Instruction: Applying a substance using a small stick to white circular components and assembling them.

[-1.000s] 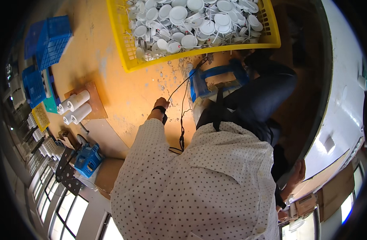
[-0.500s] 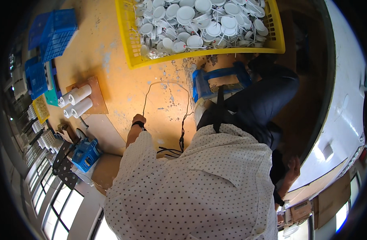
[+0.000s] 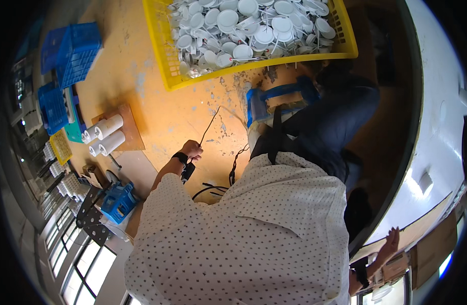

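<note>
A thin black cable [image 3: 209, 125] rises from my left hand [image 3: 192, 150], whose fingers are closed around it. Its upper part bends over and runs, blurred, back down to the right. Just below that hand a small black block [image 3: 188, 173] shows beside my sleeve; whether it hangs from the cable or the wristband I cannot tell. A twisted black cable [image 3: 235, 165] and more black leads [image 3: 209, 187] lie close to my body. My right hand [image 3: 389, 244] is out at the lower right with fingers stretched, beside the edge of a white table [image 3: 421, 168], holding nothing visible.
Ahead, a yellow crate [image 3: 264, 65] holds many white discs [image 3: 227, 21] with wires. A blue-framed stool [image 3: 284, 92] is near my legs. To the left are white rolls [image 3: 109, 126] on a brown board [image 3: 133, 127], blue crates [image 3: 80, 53] and a blue basket [image 3: 117, 202].
My left hand has shifted right, and the cable's wide loop has become a slanting line with a sharper bend. My right hand has swung outward to the right, its fingers now extended.
</note>
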A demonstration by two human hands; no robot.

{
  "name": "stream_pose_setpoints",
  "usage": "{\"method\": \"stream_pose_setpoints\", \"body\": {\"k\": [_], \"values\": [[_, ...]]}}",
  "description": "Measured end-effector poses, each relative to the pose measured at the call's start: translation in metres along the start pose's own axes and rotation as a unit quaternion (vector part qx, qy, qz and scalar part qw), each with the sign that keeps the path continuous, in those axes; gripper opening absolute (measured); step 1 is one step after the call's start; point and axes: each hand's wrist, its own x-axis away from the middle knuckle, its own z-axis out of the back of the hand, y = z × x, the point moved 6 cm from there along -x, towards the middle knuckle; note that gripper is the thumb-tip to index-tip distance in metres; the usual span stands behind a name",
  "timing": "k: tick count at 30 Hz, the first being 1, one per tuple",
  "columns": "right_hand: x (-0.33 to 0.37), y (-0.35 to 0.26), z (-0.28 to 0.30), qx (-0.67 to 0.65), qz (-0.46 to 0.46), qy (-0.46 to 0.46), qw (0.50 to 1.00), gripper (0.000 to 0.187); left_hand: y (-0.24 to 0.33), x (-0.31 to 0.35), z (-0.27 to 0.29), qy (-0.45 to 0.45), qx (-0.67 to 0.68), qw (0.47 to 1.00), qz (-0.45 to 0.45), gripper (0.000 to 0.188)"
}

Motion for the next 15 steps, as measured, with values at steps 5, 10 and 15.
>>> {"method": "stream_pose_setpoints", "body": {"k": [5,10,15], "values": [[-0.011,-0.010,0.031,0.073,0.088,0.037,0.993,0.038,0.031,0.004,-0.007,-0.112,0.001,0.992,-0.062,0.029],[-0.001,-0.006,0.022,0.086,0.174,0.067,0.979,0.050,0.038,0.022,-0.017,-0.112,-0.103,0.984,-0.096,0.028],[0.050,0.044,0.035,0.063,-0.043,0.094,0.993,0.036,-0.006,-0.019,0.009,-0.307,-0.177,0.913,-0.201,0.017]]}}
